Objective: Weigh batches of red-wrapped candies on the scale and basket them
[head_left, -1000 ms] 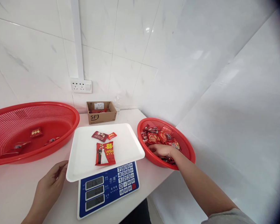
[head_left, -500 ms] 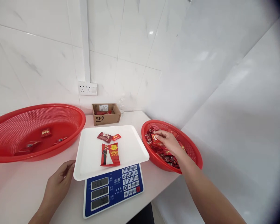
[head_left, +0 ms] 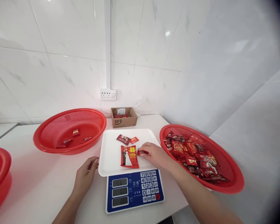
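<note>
My right hand (head_left: 155, 154) pinches a small red-wrapped candy (head_left: 142, 152) over the white weighing tray (head_left: 109, 155), beside a large red packet with a bridal couple on it (head_left: 130, 157). Behind that packet, a dark red packet (head_left: 123, 139) and a small bright red one (head_left: 134, 140) lie on the tray. The tray sits on a blue digital scale (head_left: 135, 189) with a keypad and displays. At the tray's left edge is my left hand (head_left: 87, 169), fingers curled and thumb against them; whether they grip anything is hidden.
On the right, a red basket (head_left: 233, 183) holds many red-wrapped candies. A wider red basket (head_left: 46, 146) at left contains several packets. Part of another red basket (head_left: 0, 174) shows at the left edge. A cardboard box (head_left: 124, 122) stands by the wall, below a socket (head_left: 108, 94).
My right hand has moved left from the right basket to the tray, bringing a small red candy. My left hand stays by the tray's left edge. The camera view has turned left.
</note>
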A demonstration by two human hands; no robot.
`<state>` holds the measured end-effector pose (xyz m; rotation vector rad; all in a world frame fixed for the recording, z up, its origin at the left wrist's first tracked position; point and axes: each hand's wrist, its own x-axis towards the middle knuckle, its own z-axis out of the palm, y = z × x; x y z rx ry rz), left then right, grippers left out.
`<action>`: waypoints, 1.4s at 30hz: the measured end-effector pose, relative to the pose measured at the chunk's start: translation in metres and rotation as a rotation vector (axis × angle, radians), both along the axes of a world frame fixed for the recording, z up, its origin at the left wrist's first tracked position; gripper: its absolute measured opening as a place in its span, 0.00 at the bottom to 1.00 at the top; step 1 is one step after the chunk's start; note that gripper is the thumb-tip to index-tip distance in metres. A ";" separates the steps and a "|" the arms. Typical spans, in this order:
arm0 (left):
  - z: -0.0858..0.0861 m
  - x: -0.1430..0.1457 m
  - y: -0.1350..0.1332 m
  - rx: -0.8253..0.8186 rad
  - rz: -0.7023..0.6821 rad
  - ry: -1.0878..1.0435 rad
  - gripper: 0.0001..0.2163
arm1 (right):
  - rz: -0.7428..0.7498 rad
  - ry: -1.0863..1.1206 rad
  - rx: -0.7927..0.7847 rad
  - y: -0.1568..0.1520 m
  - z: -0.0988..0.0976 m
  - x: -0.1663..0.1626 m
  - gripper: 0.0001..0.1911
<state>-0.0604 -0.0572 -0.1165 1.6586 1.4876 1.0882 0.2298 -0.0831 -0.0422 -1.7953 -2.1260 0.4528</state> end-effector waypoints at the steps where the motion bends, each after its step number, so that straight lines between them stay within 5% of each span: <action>1: 0.000 0.000 0.000 0.000 -0.002 0.001 0.16 | -0.010 -0.011 -0.005 0.001 0.000 0.001 0.11; 14: -0.006 -0.002 0.001 0.000 -0.028 0.029 0.17 | -0.088 0.000 0.080 0.024 0.000 -0.010 0.13; 22: -0.008 -0.002 0.002 0.012 -0.027 0.057 0.17 | -0.286 0.022 0.177 -0.014 0.020 0.053 0.16; 28: -0.009 -0.002 0.003 -0.010 0.021 0.118 0.18 | -0.400 -0.116 -0.232 -0.042 0.015 0.122 0.16; 35: -0.004 -0.001 0.005 -0.064 0.023 0.157 0.19 | -0.513 -0.295 -0.247 0.005 -0.003 0.178 0.19; 42: -0.009 -0.004 0.009 -0.027 0.047 0.151 0.18 | -0.547 -0.367 -0.246 0.061 -0.025 0.182 0.17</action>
